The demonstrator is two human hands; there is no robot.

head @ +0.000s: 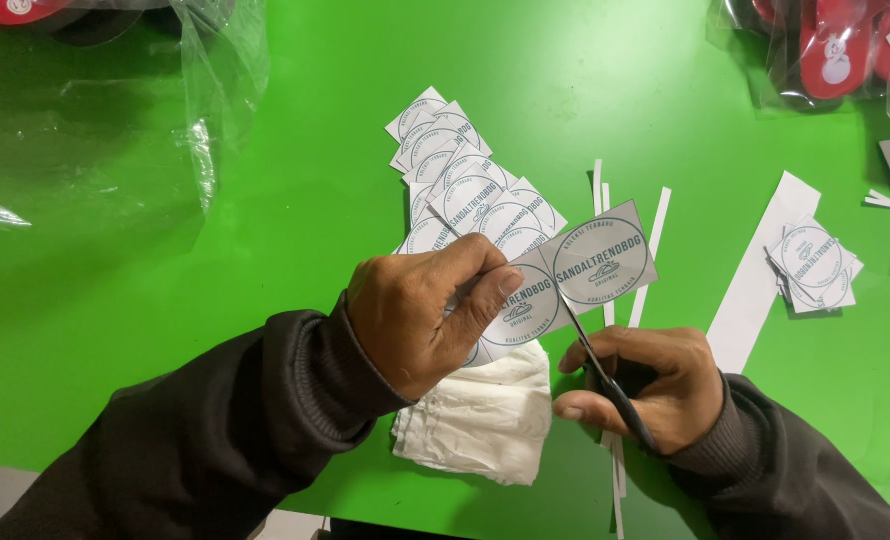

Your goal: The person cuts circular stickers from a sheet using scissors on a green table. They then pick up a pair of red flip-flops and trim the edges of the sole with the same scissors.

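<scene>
Left hand (420, 315): thumb and fingers pinched on a grey paper strip of round printed labels (565, 280) held above the bright green tabletop (295, 200) near centre; right hand (645, 385): closed round dark-handled steel scissors (600, 370), blades meeting the strip's lower edge between two labels. Fanned pile of cut square labels (465, 190) at 12 o'clock of the hands, crumpled white cloth (485, 420) at 6, thin white offcut slivers (655, 255) and a small label stack (813, 265) at 3. Crinkled clear plastic bag (95, 130) at 10, bare green between; table's near edge at 7.
</scene>
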